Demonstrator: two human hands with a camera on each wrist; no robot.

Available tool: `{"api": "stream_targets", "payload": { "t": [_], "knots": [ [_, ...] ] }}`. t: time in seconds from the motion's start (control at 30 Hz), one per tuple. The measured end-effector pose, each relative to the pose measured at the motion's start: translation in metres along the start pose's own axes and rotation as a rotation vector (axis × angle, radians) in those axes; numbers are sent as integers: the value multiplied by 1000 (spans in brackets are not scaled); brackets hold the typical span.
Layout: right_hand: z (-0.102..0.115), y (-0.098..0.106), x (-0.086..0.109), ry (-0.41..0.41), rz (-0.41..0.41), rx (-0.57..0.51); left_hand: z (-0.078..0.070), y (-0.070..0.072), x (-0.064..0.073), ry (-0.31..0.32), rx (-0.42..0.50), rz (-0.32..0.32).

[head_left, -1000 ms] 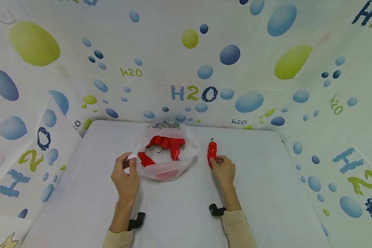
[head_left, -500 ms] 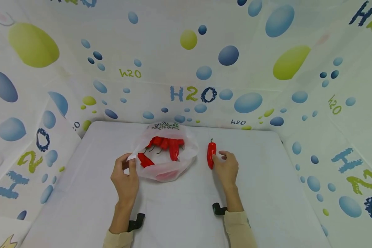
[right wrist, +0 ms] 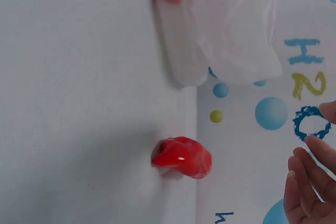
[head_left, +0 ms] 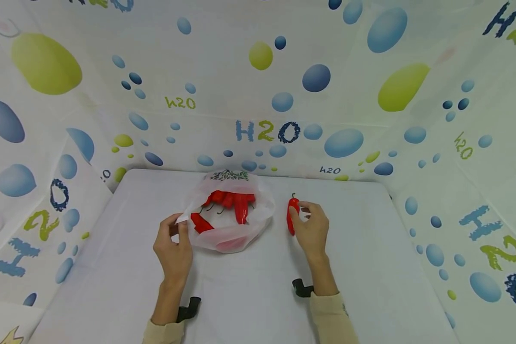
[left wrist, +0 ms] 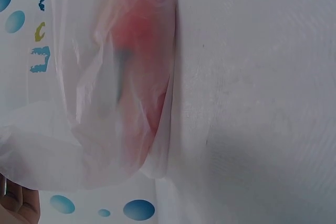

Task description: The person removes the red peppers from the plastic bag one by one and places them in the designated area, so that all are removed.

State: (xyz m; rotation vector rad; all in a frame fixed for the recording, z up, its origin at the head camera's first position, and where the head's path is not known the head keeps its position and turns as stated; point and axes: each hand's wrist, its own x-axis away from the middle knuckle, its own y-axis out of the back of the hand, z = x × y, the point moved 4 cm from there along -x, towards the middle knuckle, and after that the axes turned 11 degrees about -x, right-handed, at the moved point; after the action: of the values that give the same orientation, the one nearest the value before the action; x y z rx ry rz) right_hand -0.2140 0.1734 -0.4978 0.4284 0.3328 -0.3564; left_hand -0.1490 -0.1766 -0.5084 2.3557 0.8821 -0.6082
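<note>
My left hand [head_left: 174, 251] pinches the left edge of a whitish, translucent plastic bag [head_left: 228, 244] between thumb and fingers. Through the bag's wide mouth several red peppers [head_left: 241, 212] with green stems show. In the left wrist view, only a few fingertips [left wrist: 22, 203] appear at the corner beside the bag. One more red pepper [head_left: 290, 220] lies on the table to the right of the bag, stem pointing away. My right hand [head_left: 313, 234] hovers over its right side, overlapping it in the head view. The right wrist view shows thumb and fingers parted, apart from the pepper [right wrist: 184, 157].
A white cloth covers the table [head_left: 249, 301]. Around it hang white sheets [head_left: 223, 57] printed with blue and green drops and H2O lettering. A dark wrist camera [head_left: 302, 288] is strapped at my right wrist, and another camera [head_left: 189, 309] at my left.
My right hand has let go of the single pepper, drawn slightly right, then come back over the pepper with its fingers higher along it. My left hand has stayed at the bag's edge.
</note>
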Motion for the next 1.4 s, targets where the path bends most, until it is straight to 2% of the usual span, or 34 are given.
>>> {"api": "stream_targets", "payload": {
  "t": [0.17,0.27,0.4,0.6,1.03,1.4],
  "knots": [
    [16,-6,1,130,3,-54,1,0,0,-21,1,-33],
    [20,-11,2,133,15,-50,2,0,0,-27,4,-47],
    [24,-19,4,109,50,-27,2,2,0,-9,9,-25],
    [36,-32,6,168,103,-70,2,3,0,1,6,-4],
    [43,-66,16,171,266,-44,4,2,1,-3,-14,0],
    [33,-93,17,75,379,13,3,1,1,-2,-14,6]
  ]
}}
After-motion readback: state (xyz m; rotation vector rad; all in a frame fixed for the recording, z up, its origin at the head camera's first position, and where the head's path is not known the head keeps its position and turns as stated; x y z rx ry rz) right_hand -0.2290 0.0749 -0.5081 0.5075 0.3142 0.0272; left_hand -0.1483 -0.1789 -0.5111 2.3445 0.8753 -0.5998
